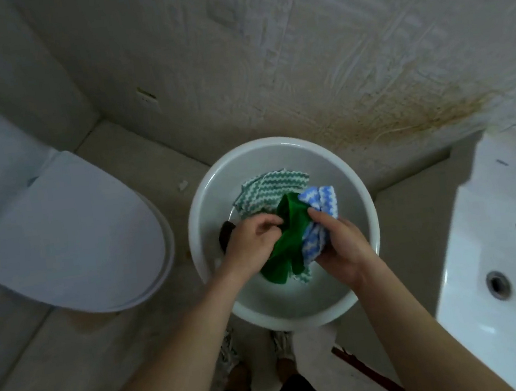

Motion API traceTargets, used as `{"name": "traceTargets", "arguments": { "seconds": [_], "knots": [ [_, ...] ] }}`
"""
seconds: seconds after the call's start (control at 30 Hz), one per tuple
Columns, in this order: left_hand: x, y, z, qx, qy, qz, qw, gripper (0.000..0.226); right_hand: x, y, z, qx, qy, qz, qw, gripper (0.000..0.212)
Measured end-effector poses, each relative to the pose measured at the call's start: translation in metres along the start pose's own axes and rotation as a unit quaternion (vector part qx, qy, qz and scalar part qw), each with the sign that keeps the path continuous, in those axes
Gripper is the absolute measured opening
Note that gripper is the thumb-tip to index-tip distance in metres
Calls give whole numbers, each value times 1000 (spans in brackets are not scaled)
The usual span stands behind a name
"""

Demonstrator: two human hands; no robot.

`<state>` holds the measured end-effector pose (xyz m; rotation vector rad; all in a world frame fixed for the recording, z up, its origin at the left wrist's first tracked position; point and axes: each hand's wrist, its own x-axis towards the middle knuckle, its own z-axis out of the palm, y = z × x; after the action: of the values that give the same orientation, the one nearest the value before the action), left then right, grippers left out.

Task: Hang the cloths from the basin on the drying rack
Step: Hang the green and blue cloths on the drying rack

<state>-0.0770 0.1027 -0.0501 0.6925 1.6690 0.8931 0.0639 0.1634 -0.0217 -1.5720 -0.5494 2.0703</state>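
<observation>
Dim, greenish-grey light, soft overall blur, wide-angle bending at edges, glare on sink (515, 267).

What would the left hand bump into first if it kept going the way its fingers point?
The left hand pinches the green cloth, so that comes first; past it, probably the blue-and-white cloth the right hand holds, though depth is unclear.

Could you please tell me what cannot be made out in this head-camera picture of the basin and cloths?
1. Drying rack: outside the head view; its place is unknown.
2. Dark object in the basin: mostly hidden under the left hand; unidentifiable.
3. Cloth count: the green cloth and the blue-and-white cloth gripped by the right hand may cover others.
4. Toilet: cut off by the left edge.
</observation>
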Motion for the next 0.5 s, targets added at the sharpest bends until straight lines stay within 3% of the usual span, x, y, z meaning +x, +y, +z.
{"name": "traceTargets", "arguments": {
  "seconds": [0.1, 0.17, 0.23, 0.27, 0.3, 0.33, 0.37, 0.4, 0.43, 0.5],
  "knots": [
    [-14, -3, 4, -48, -23, -6, 999, 19, -7, -3, 2, -19, -12, 2, 1000, 37],
    [-20, -4, 1, -94, 26, -4, 995, 10, -11, -8, 1, -40, -23, -6, 999, 36],
    [-23, -2, -5, -155, 69, -2, 986, 17, -14, -15, 0, -132, 14, -30, 991, 33],
    [-25, 2, -10, -167, 85, 10, 982, 20, -15, -18, -2, -230, 44, -57, 970, 33],
    [-25, 4, -13, -167, 94, 26, 981, 21, -15, -21, -5, -370, 64, -99, 921, 36],
    [-26, 8, -15, -157, 92, 40, 982, 21, -14, -23, -8, -516, 69, -146, 841, 36],
    [-31, 14, -17, -148, 88, 57, 983, 22, -17, -27, -9, -645, 52, -189, 738, 26],
    [-35, 21, -17, -139, 78, 73, 985, 24, -20, -31, -8, -712, 21, -224, 665, 29],
    [-39, 29, -16, -133, 65, 91, 985, 24, -24, -37, -6, -718, -20, -248, 650, 50],
    [-53, 46, -16, -121, 43, 117, 985, 21, -42, -52, 10, -630, -150, -283, 707, 70]
  ]
}}
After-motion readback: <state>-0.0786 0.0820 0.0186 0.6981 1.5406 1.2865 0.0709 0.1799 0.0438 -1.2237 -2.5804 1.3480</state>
